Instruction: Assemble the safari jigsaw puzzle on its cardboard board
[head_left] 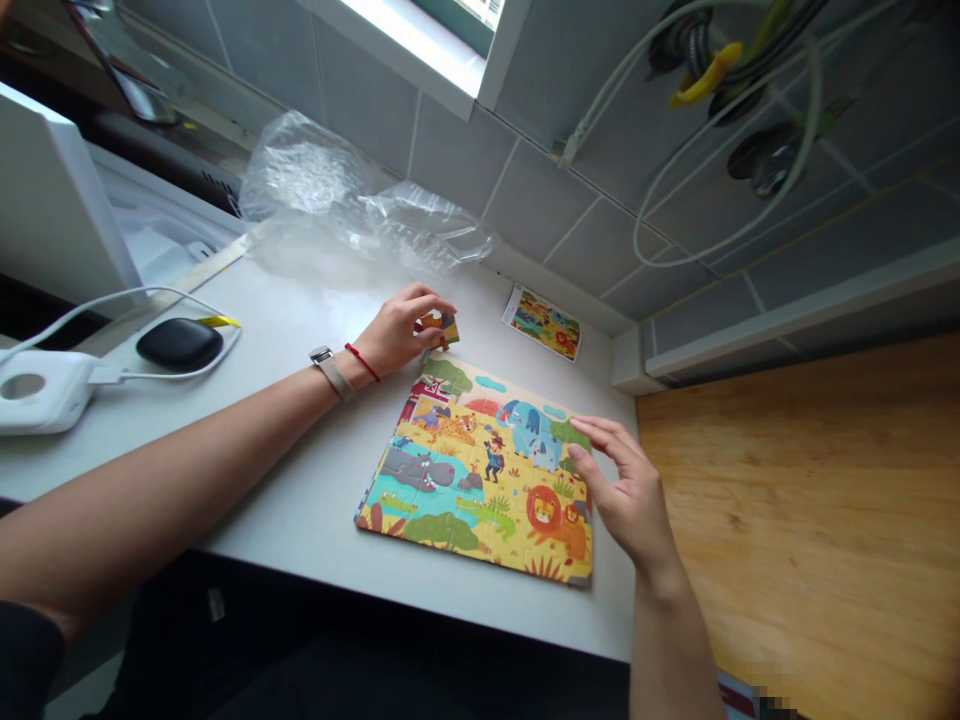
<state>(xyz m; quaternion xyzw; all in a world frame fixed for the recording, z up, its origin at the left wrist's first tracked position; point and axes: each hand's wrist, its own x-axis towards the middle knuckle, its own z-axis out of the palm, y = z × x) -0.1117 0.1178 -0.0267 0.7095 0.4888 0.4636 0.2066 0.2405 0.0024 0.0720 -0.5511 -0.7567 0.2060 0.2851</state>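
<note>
A colourful jigsaw puzzle (pixel 480 470) with elephants, lions, a hippo and a leopard lies flat on the white tabletop (pixel 300 500). Beyond its far left corner, my left hand (pixel 405 325) grips a small puzzle piece (pixel 450 330) with orange and yellow parts; the fingers hide some of it. My right hand (pixel 622 480) rests at the puzzle's right edge with thumb and fingers apart, fingertips by the green tree and elephants. Behind the puzzle lies a small picture card (pixel 544 320) showing a similar animal scene.
Crumpled clear plastic bags (pixel 322 190) sit against the tiled wall at the back. On the left are a white charger (pixel 45 390) with a cable and a black oval case (pixel 180 344). A wooden surface (pixel 810 500) adjoins on the right, with cables (pixel 720 90) hanging above.
</note>
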